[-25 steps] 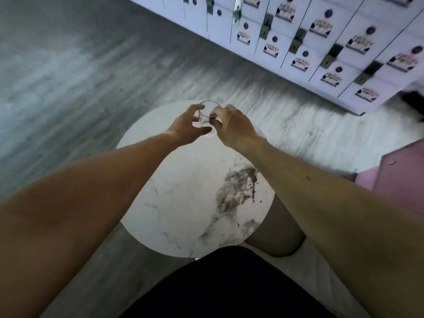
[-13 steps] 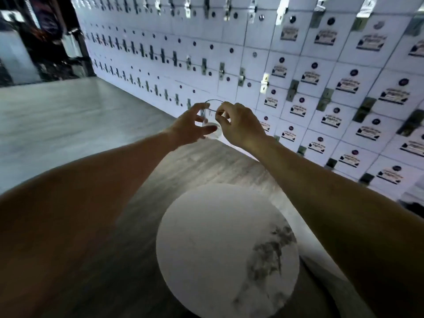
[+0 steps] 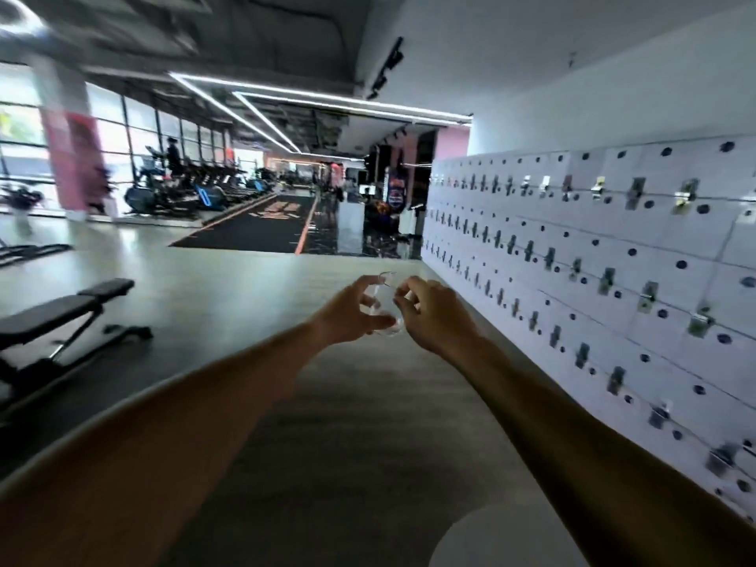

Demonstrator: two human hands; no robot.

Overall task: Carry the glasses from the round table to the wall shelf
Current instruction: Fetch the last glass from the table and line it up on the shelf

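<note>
Lifted away from the desk (image 3: 482,542), now low behind, the upright glass (image 3: 384,306) sits pinched between left hand (image 3: 347,315) and right hand (image 3: 437,317).

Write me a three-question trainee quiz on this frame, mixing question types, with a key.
1. True or false: the glass rests on the round table.
2. Which hands hold the glass? A) left hand only B) right hand only C) both
3. Fill in: the lockers stand on the person's ____ side.

Key: 1 false, it is held in the air, well above the table edge at the bottom of the view; 2 C; 3 right.
</note>
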